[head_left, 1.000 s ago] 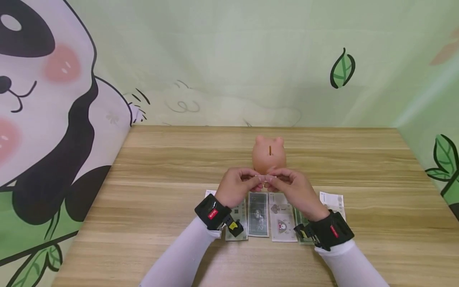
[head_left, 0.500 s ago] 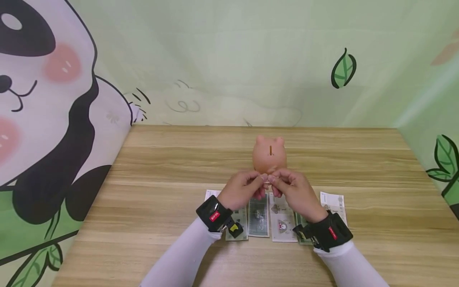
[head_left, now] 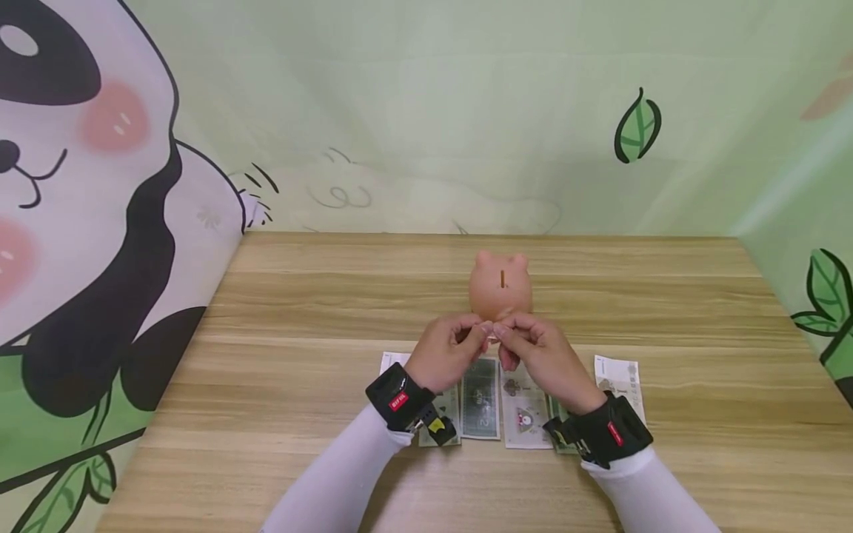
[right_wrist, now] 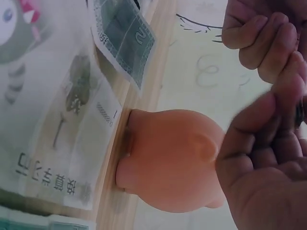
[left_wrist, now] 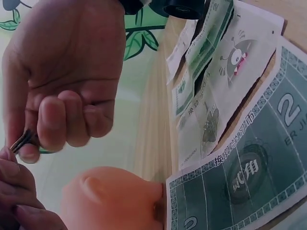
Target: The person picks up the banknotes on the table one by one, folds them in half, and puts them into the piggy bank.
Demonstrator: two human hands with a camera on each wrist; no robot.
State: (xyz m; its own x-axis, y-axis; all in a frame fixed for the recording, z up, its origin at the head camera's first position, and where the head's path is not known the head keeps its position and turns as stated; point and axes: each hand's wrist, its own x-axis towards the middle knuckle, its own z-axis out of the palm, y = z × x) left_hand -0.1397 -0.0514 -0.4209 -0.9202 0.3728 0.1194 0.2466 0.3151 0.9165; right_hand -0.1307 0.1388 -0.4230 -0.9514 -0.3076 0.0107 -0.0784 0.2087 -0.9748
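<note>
Just in front of the pink piggy bank [head_left: 501, 289], my left hand [head_left: 440, 354] and right hand [head_left: 548, 363] meet, thumbs and fingertips together. Between them they pinch a small folded paper note [left_wrist: 21, 142], a thin dark layered edge in the left wrist view. Fingers cover most of it. The piggy bank stands on the table with its slot facing up. Beneath my hands lies a row of play-money notes, including a dark green one [head_left: 480, 407] and a pale one with a cartoon figure [head_left: 526, 418].
Another pale note [head_left: 616, 372] lies at the right end of the row, and a green note [head_left: 446, 429] shows under my left wrist. My wrists hide parts of several notes. The wooden table [head_left: 320, 289] ends at a printed backdrop [head_left: 426, 118].
Both hands stay in nearly the same spot, with small shifts of the thumbs and fingertips. The pale strip between them shows less than a second ago. Piggy bank and row of notes are unmoved.
</note>
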